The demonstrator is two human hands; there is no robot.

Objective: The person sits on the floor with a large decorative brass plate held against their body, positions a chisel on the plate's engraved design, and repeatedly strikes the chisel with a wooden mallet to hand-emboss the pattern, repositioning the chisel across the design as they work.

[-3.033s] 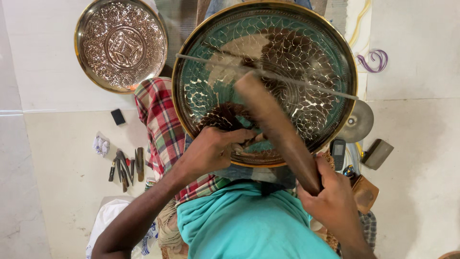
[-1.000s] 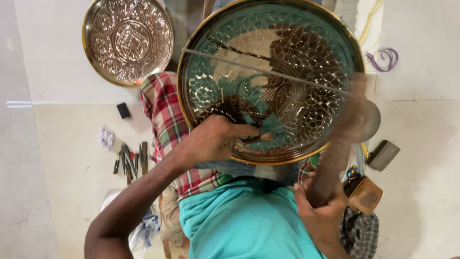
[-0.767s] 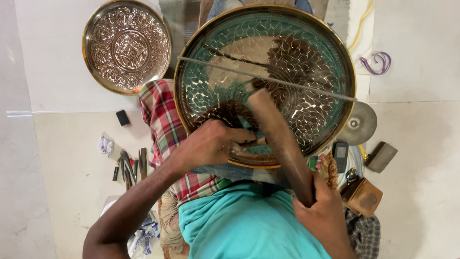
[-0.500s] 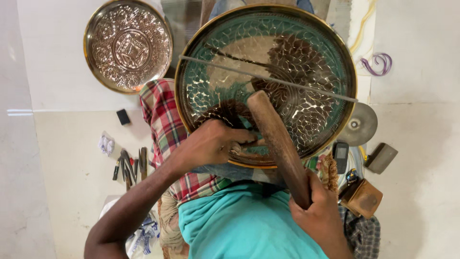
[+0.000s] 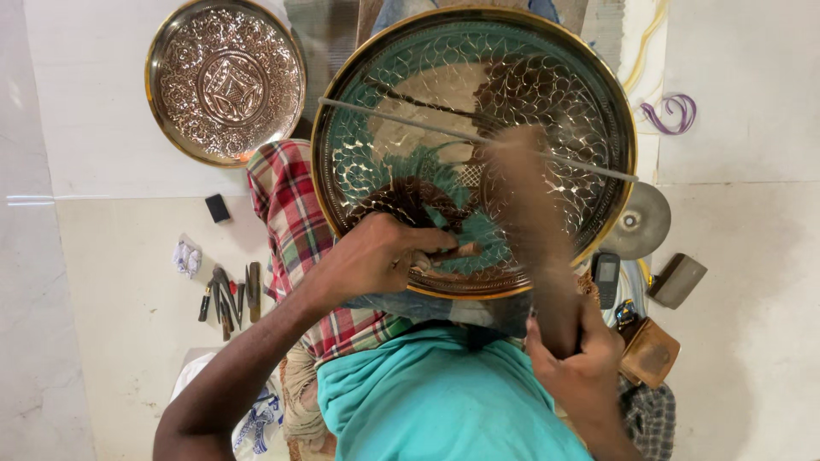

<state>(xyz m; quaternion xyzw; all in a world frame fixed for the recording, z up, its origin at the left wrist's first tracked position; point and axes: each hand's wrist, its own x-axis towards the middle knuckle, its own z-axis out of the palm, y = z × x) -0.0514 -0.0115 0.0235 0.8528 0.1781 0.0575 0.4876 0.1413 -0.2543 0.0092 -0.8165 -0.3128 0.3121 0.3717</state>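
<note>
**Punch and mallet on a big embossed tray**

The left hand [image 5: 376, 260] is curled shut on a small punch [image 5: 453, 253], its tip resting on the near part of the large round tray [image 5: 598, 102]. The tray lies just ahead of this grip, propped on the person's lap, brass-rimmed, with a scale pattern hammered over its face. A thin rod [image 5: 384, 117] lies across the tray, well beyond the left grip.

The right hand [image 5: 581, 358] is clamped round the handle of a wooden mallet [image 5: 525, 196], which rises from the grip over the tray and is blurred along its length. Its head hangs above and to the right of the punch; whether it touches the punch cannot be told.

Far ahead and to the left of the left grip, a smaller embossed plate [image 5: 226, 81] lies flat on the floor. Left of that grip, near the forearm, a cluster of small tools [image 5: 229, 294] is laid out on the floor, with a small black block [image 5: 218, 207] just beyond them. A checked cloth [image 5: 286, 213] runs under the tray beside the left wrist. To the right of the right grip lie a metal disc [image 5: 636, 220], a dark phone [image 5: 606, 278] and a brown pouch [image 5: 649, 352].
</note>
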